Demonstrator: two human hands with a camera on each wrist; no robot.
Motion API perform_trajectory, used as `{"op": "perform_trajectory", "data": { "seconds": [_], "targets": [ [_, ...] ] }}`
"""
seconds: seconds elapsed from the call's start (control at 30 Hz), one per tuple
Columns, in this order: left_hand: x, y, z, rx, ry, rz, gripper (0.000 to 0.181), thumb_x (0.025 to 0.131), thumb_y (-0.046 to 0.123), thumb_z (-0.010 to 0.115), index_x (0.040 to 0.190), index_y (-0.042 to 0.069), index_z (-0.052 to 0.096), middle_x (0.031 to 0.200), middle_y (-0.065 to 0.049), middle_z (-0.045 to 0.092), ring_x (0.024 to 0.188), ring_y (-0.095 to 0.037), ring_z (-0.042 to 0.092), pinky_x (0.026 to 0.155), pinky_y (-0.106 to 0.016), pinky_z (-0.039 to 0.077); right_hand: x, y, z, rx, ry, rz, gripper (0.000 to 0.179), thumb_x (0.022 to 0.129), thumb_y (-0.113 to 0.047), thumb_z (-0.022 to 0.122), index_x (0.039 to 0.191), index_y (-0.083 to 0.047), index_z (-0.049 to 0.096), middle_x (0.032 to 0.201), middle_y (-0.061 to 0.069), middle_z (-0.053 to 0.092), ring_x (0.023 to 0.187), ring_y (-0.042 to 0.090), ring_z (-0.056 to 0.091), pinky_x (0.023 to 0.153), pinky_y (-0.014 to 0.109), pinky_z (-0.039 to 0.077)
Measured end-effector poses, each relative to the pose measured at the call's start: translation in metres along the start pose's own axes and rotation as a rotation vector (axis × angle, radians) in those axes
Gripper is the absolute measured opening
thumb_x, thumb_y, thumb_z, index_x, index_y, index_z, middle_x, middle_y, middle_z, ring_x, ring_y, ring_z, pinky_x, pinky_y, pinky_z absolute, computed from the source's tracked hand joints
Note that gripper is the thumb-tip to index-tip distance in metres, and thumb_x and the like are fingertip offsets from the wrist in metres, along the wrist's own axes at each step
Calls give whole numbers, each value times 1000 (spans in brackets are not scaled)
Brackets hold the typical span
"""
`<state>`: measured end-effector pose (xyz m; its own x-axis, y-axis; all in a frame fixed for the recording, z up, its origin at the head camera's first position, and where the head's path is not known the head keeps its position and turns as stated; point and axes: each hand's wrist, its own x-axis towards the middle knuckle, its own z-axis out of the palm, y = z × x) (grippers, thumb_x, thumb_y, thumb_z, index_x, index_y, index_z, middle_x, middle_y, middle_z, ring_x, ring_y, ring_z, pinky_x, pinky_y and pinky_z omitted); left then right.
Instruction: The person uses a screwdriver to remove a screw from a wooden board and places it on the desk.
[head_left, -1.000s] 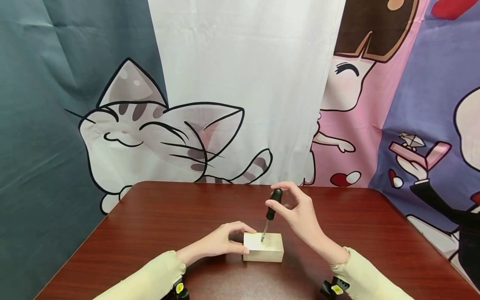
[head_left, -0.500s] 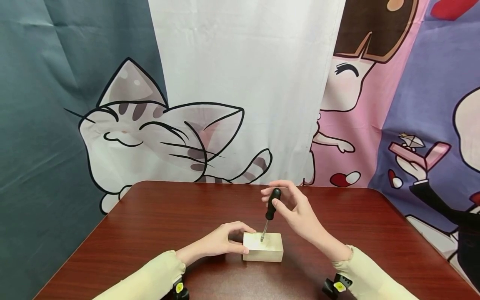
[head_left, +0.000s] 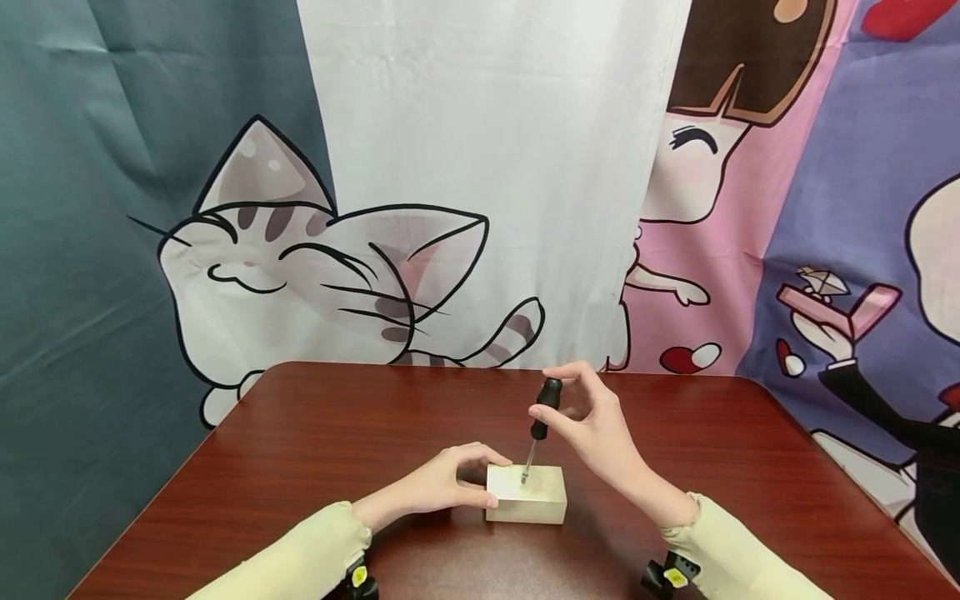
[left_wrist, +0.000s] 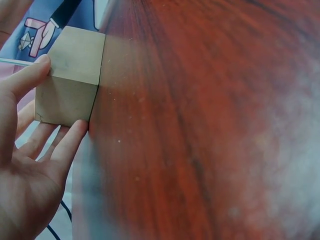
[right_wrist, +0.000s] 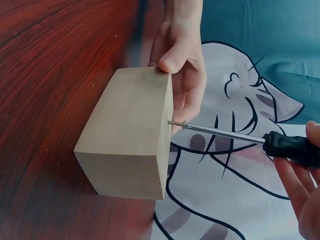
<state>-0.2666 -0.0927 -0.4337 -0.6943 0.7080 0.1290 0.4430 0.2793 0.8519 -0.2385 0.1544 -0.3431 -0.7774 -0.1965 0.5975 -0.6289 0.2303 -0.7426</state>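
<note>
A pale wooden block [head_left: 527, 511] lies on the table, held at its left end by my left hand [head_left: 442, 482], with the thumb on the near side and fingers behind. A screw [right_wrist: 176, 123] stands part way out of the block's top face. On its head rests the tip of a screwdriver [right_wrist: 225, 133] with a bare metal shaft and black handle, leaning slightly right. My right hand [head_left: 600, 429] pinches the handle between thumb and fingers. In the left wrist view, the thumb hides where the screw enters the block [left_wrist: 75, 57].
The table [head_left: 337, 417] is dark reddish-brown wood with rounded far corners. Behind it hangs a printed cloth [head_left: 480, 167] with a cartoon cat and figures. A dark cable [left_wrist: 66, 211] shows beyond the table edge in the left wrist view.
Half a second ago the right fingers were spread off the handle's far side; now thumb and fingers are back around it, with the thumb shifted left. The left hand and block stay put.
</note>
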Motion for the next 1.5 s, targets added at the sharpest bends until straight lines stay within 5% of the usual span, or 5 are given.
{"op": "perform_trajectory", "data": {
  "seconds": [0.37,0.63,0.83,1.0,1.5],
  "targets": [
    [0,-1,1,-21,-7,-8,43,85,24,78,126,28,63,121,3,67,107,-6,65,92,-23,53,2,9,-6,56,-111,-61,40,91,-4,68,129,-15,58,111,12,71,98,18,73,88,27,56],
    [-1,1,0,-16,1,-19,43,86,25,78,126,27,63,121,3,66,108,-6,64,92,-24,53,4,13,-1,248,-181,-140,39,95,7,55,132,1,42,124,6,67,107,20,69,86,38,59],
    [0,0,1,-6,-1,-11,43,86,25,78,126,27,63,119,3,68,107,-7,65,94,-26,52,4,10,4,203,3,65,36,88,-2,71,121,-7,57,108,-3,70,96,14,69,85,28,56],
    [0,0,0,0,-1,-14,43,86,26,78,126,27,62,120,3,68,107,-6,65,94,-25,51,6,8,3,216,48,178,33,87,-5,73,118,-9,61,94,-5,70,80,13,67,75,27,55],
    [0,1,1,-21,-2,-20,43,86,24,78,126,26,62,119,2,69,107,-7,65,93,-25,52,11,21,-8,345,-185,-47,28,99,4,50,126,10,44,115,-1,72,98,20,73,86,39,59]
  ]
}}
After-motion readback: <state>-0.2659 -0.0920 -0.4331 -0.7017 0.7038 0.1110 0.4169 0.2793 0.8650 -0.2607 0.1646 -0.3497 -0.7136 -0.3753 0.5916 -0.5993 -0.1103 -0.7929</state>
